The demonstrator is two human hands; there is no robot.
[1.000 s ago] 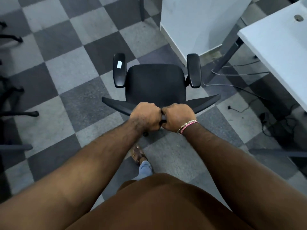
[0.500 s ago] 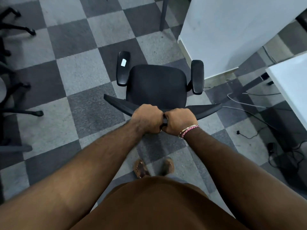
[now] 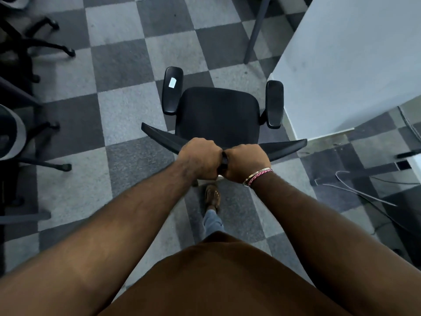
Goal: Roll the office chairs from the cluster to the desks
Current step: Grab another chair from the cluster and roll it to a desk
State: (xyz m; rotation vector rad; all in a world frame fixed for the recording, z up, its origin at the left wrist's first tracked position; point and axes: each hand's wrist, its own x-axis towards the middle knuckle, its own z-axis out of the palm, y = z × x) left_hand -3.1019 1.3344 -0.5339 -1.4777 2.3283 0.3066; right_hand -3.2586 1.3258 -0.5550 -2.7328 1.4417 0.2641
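Note:
A black office chair (image 3: 218, 115) with two armrests stands in front of me on the checkered carpet, seen from above and behind. Its left armrest carries a small white sticker. My left hand (image 3: 199, 159) and my right hand (image 3: 247, 164) grip the top edge of the backrest side by side at its middle. The chair's right armrest is close to a white panel (image 3: 348, 71) at the right. The chair's wheels are hidden under the seat.
Other black chairs (image 3: 29, 49) cluster along the left edge, their wheeled legs reaching onto the floor. A grey desk leg (image 3: 256, 30) stands behind the white panel. Loose cables (image 3: 360, 192) lie on the floor at the right. My foot (image 3: 211, 197) is below the hands.
The chair has rolled forward along the carpet with both hands still gripping its backrest. The white panel now fills more of the right side, and the white desk top has left the view.

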